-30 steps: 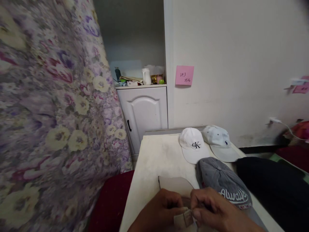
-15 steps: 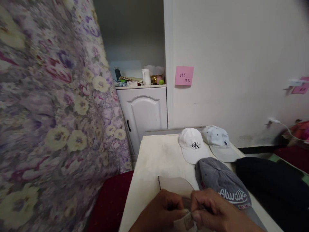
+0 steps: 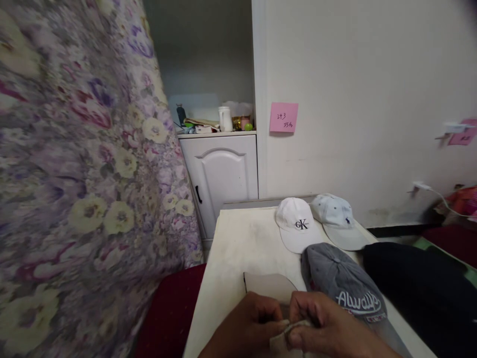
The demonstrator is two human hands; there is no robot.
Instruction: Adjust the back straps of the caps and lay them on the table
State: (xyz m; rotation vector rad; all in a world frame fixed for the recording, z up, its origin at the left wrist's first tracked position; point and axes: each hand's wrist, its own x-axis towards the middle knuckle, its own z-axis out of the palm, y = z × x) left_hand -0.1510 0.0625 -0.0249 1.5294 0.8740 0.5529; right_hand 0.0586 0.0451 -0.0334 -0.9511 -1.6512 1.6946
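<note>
At the bottom edge my left hand (image 3: 248, 325) and my right hand (image 3: 326, 328) meet, fingers curled and pinched on the strap of a beige cap (image 3: 269, 287) whose brim pokes out beyond my knuckles. The cap lies on a white table (image 3: 242, 243). Just right of my right hand lies a grey cap (image 3: 341, 281) with white lettering. Farther back sit a white cap (image 3: 294, 223) with a black logo and a pale blue cap (image 3: 337, 219).
A floral curtain (image 3: 82, 174) fills the left side. A black cloth (image 3: 417, 288) lies at the right. Behind stand a white cabinet (image 3: 221, 174) with clutter on top and a wall with a pink note (image 3: 283, 117). A red surface (image 3: 171, 308) lies left of the table.
My hands have shifted slightly down and left, and more of the beige strap is covered by my fingers. The caps on the table have not moved.
</note>
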